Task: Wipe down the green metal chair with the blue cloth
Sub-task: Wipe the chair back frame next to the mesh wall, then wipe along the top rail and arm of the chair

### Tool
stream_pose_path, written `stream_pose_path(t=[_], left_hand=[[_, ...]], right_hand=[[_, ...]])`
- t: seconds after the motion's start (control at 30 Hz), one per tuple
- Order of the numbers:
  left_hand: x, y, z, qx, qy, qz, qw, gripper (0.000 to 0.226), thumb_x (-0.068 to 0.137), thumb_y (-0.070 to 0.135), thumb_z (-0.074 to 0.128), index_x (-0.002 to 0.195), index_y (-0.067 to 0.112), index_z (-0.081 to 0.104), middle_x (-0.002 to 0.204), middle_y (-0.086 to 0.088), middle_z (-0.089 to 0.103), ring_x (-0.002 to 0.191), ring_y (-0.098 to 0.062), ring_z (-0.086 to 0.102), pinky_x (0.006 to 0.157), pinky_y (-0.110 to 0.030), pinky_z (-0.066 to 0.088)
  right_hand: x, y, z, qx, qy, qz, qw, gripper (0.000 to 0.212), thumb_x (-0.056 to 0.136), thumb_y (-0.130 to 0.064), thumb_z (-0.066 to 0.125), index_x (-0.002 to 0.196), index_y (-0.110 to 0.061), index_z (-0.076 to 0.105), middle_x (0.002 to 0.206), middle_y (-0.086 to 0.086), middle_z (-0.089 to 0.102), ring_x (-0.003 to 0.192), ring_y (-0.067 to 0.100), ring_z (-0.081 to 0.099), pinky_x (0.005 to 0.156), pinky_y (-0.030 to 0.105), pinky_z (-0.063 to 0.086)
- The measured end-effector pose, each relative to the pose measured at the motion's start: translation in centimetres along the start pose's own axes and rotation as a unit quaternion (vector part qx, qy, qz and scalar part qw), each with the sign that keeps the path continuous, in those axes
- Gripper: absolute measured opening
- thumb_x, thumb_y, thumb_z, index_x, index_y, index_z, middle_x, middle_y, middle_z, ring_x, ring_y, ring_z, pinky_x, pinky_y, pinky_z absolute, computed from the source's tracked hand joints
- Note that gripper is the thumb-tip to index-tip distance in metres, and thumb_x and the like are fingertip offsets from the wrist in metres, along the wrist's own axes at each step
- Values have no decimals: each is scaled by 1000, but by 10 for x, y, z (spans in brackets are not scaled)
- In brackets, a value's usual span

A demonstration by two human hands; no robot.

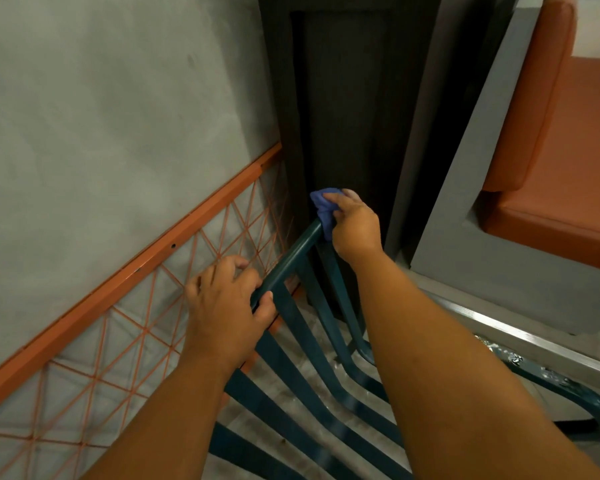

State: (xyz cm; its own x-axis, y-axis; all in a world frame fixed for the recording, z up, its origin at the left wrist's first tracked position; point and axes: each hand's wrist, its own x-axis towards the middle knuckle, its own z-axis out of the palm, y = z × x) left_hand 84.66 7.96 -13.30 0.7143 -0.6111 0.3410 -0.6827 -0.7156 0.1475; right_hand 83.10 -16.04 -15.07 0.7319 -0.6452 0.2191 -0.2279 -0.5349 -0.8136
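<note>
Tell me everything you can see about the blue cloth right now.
The blue cloth is a small, soft piece of fabric, bunched into a wad with visible folds. It sits on the far end of the top rail of the green metal chair, draped over the corner. The right hand presses it there, fingers clamped over it, hiding much of it. The left hand is apart from it, gripping the same rail lower down. Its full size cannot be told.

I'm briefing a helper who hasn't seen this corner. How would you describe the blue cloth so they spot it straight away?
Start at the green metal chair standing against the grey wall with the orange lattice. Follow its top rail up to the far corner by the dark door, where the right hand presses the blue cloth. It is the only blue, soft, bunched thing among hard surfaces.
</note>
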Motion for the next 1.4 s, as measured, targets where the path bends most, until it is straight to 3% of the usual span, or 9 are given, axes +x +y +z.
stream_pose_path(t=[0.23,0.4,0.57,0.83,0.9,1.03,1.1,1.17,1.4], left_hand=[[0,0,1,9,2,7,1000,16,80,38,62,87,23,62,110,4,51,105,-19,47,90,-44,33],[-1,-1,3,7,9,8,1000,13,78,36,65,83,24,61,108,4,51,101,-19,48,88,-44,33],[-1,-1,2,4,9,11,1000,12,80,36,62,83,25,59,107,6,50,101,-17,48,89,-44,33],[2,-2,1,7,6,6,1000,12,79,37,65,81,26,59,107,7,50,98,-19,49,87,-43,31],[1,-1,-1,10,0,0,1000,13,78,38,66,81,27,60,109,6,51,99,-20,48,87,-45,33],[6,2,-6,23,3,-11,1000,15,73,43,67,81,31,63,113,3,53,104,-22,46,88,-48,33],[17,10,-7,28,2,3,1000,23,72,49,62,89,34,63,117,4,50,108,-21,44,89,-47,33],[36,23,-4,18,-8,24,1000,34,74,55,57,102,35,61,119,4,47,112,-22,43,91,-45,32],[67,41,16,-11,2,80,997,23,87,43,54,103,30,63,90,9,64,95,-18,52,90,-38,24]], right_hand=[[-31,-24,27,-27,67,91,993,69,84,8,54,142,-27,40,156,7,24,138,29,24,108,38,31],[-86,-14,55,66,137,70,986,50,95,-5,50,140,-26,45,150,8,36,131,24,36,101,19,23],[-85,-8,50,166,92,273,943,42,95,-9,52,136,-18,50,137,12,52,121,22,51,96,16,32],[-82,-15,14,243,69,189,949,32,93,-12,54,121,-25,63,118,0,65,101,8,61,89,22,49],[-86,-1,3,368,58,252,893,30,95,-7,49,113,-23,66,112,5,68,96,18,67,85,34,56],[-100,28,-11,672,46,397,623,30,98,-22,43,119,-13,62,116,21,65,107,38,63,95,50,49],[-105,37,-14,730,22,392,559,48,93,-41,50,124,-4,59,123,26,60,117,41,55,105,52,39],[-104,37,-15,726,17,364,583,50,90,-41,57,126,-6,56,127,25,58,117,40,56,103,52,41],[-71,18,-20,457,108,234,851,36,96,-10,50,121,-34,58,120,1,62,103,13,63,91,36,53]])
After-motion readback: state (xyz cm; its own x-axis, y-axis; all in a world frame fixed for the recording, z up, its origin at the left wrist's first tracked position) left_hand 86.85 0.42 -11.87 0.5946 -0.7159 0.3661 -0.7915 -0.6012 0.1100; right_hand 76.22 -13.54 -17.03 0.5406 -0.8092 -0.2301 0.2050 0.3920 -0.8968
